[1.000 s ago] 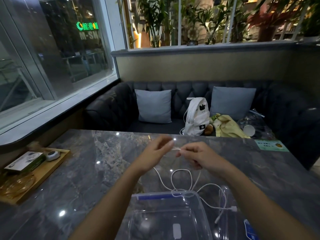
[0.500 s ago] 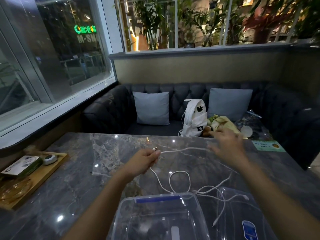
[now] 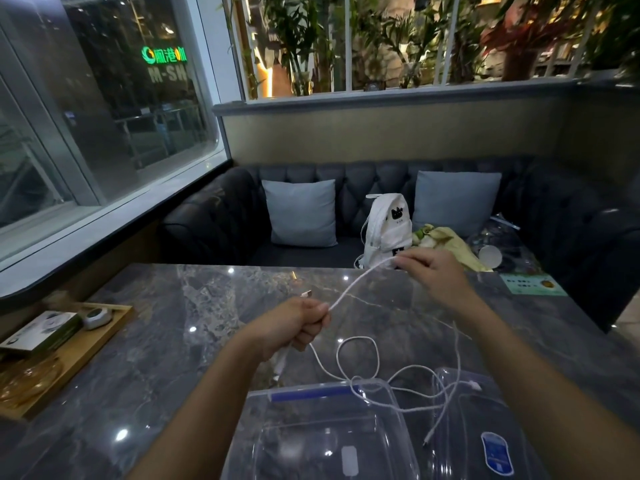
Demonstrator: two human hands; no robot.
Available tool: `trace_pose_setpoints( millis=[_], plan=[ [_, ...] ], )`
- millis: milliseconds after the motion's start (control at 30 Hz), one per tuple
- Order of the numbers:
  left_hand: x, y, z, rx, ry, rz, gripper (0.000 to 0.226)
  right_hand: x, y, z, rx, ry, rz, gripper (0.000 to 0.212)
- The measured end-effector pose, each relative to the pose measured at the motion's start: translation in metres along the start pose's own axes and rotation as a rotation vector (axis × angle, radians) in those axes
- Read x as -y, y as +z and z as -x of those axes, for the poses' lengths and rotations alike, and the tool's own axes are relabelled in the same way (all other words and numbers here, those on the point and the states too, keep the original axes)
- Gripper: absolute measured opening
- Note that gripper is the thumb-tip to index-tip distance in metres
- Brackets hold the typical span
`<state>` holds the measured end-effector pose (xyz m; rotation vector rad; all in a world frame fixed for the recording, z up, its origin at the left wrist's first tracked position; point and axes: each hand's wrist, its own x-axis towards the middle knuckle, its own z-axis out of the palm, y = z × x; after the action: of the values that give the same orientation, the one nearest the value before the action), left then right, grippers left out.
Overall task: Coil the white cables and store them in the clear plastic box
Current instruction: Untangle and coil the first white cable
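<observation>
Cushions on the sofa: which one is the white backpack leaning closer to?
The right cushion; the backpack stands just beside it, while the left cushion sits clearly apart.

A dark marble table [image 3: 214, 341] is topped with a wooden tray [image 3: 74, 355] at left, a clear plastic box [image 3: 322, 431], its lid [image 3: 485, 427], loose white cables [image 3: 374, 368], and a green card [image 3: 533, 285].

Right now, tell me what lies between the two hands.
A taut run of white cable spans from left hand to right hand, in the head view.
</observation>
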<state>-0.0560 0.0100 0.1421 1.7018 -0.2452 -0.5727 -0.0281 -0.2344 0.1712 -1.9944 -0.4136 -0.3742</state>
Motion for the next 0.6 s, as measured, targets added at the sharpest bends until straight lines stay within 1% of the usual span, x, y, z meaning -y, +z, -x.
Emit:
trace_pose_setpoints(
  millis=[67,100,133,233,300,333,400,433,467,533,567,600],
  plan=[
    [0.006,-0.001,0.001,0.037,0.0,0.065,0.034,-0.006,-0.005,0.001,-0.065,0.039,-0.013,0.014],
    [0.007,-0.002,0.002,0.014,0.017,0.105,0.031,-0.008,-0.007,0.002,-0.054,0.053,0.02,0.015],
    [0.007,-0.003,0.002,-0.029,0.036,0.143,0.027,-0.01,-0.009,0.003,-0.021,0.061,0.109,0.016],
    [0.006,-0.003,0.0,-0.149,0.081,0.231,0.013,-0.015,-0.008,0.007,0.094,-0.012,0.552,0.024],
    [0.006,0.0,-0.004,-0.197,0.087,0.242,0.016,-0.009,-0.003,0.011,0.219,-0.105,0.664,0.04],
    [0.005,0.003,-0.006,-0.221,0.097,0.227,0.02,-0.004,0.0,0.012,0.296,-0.141,0.661,0.047],
    [0.003,0.011,-0.01,-0.287,0.146,0.127,0.021,0.007,0.008,0.013,0.478,-0.111,0.561,0.054],
    [0.001,0.015,-0.011,-0.312,0.182,0.063,0.019,0.013,0.013,0.014,0.557,-0.077,0.497,0.052],
    [-0.001,0.02,-0.012,-0.322,0.219,0.021,0.019,0.018,0.017,0.015,0.611,-0.054,0.429,0.044],
    [-0.005,0.028,-0.013,-0.318,0.281,-0.017,0.017,0.025,0.026,0.015,0.635,-0.032,0.279,0.014],
    [-0.006,0.031,-0.012,-0.306,0.292,-0.027,0.015,0.028,0.029,0.015,0.616,-0.017,0.224,0.011],
    [-0.007,0.034,-0.01,-0.282,0.279,-0.045,0.014,0.028,0.029,0.014,0.585,-0.008,0.196,0.016]
  ],
)
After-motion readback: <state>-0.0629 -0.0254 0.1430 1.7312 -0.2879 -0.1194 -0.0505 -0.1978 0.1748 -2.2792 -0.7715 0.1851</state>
